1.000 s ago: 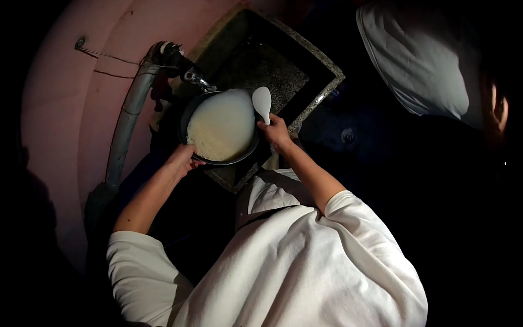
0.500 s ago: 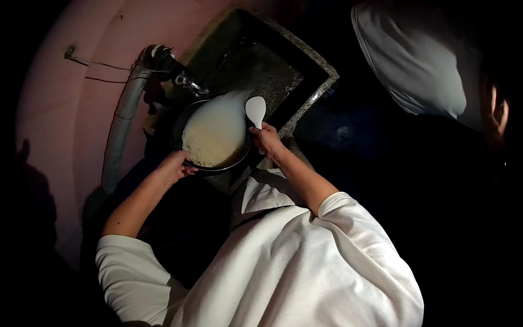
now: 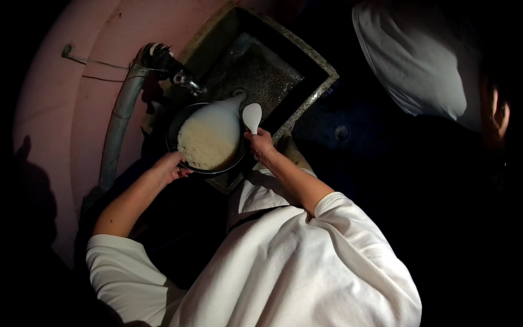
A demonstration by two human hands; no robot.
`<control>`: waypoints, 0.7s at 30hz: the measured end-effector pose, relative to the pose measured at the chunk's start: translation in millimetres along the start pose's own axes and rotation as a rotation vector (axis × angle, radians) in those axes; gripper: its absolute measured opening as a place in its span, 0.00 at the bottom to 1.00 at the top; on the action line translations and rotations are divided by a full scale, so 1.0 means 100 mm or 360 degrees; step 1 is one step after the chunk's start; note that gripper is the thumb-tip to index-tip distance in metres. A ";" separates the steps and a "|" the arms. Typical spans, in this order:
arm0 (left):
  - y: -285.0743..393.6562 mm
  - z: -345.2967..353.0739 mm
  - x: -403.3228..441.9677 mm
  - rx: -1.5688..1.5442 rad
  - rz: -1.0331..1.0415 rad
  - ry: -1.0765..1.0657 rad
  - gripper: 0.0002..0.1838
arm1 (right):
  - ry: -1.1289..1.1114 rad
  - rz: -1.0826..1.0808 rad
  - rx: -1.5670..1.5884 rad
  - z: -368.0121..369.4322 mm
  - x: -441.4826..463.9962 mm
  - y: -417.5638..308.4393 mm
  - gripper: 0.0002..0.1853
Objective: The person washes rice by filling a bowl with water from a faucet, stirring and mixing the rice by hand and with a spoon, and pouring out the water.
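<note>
A dark round pot [image 3: 172,133] is tilted over the stone sink, with pale rice grains [image 3: 201,144] at its near side and cloudy water [image 3: 220,117] at its far side. A stream of the water runs over the far rim into the sink. My left hand [image 3: 171,167] grips the pot's near left rim, thumb on top. At the right rim my right hand [image 3: 260,143] holds a white paddle [image 3: 252,116], its blade pointing up and away; those fingers are also against the pot, partly hidden.
The stone sink [image 3: 321,84] has a drain hole near the stream. A metal tap [image 3: 188,83] juts from a grey pipe [image 3: 117,131] along the pink wall [image 3: 92,92]. Another person in a light shirt [image 3: 414,60] stands at the upper right.
The pot and both hands have shifted slightly left and down in view. The water has drawn back in the pot, more rice shows, and the stream over the rim is narrower.
</note>
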State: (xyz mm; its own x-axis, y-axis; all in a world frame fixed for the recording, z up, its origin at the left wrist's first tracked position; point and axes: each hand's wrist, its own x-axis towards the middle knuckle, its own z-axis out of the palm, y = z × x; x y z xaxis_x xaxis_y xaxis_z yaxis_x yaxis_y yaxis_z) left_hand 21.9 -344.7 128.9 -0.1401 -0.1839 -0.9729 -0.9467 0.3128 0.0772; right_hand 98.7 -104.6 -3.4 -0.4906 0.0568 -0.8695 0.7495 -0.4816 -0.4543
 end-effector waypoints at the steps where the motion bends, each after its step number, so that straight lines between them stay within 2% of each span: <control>1: 0.01 0.01 -0.01 0.0009 -0.0009 0.0037 0.17 | -0.0005 0.0001 -0.0006 0.00 -0.01 -0.01 0.10; 10: 0.03 -0.04 0.03 -0.0039 -0.0090 -0.0021 0.15 | -0.0095 0.0080 0.0046 -0.02 -0.04 -0.08 0.09; 21: 0.08 -0.05 0.01 0.0011 -0.0083 -0.0007 0.19 | -0.0105 0.0174 0.0119 0.03 -0.08 -0.11 0.02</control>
State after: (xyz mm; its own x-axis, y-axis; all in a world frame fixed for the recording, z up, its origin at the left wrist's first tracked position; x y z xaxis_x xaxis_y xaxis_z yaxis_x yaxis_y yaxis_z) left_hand 13.2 -347.4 129.8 -0.0892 -0.1957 -0.9766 -0.9507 0.3090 0.0249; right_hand 92.9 -102.0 9.0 -0.4381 -0.0559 -0.8972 0.7658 -0.5460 -0.3399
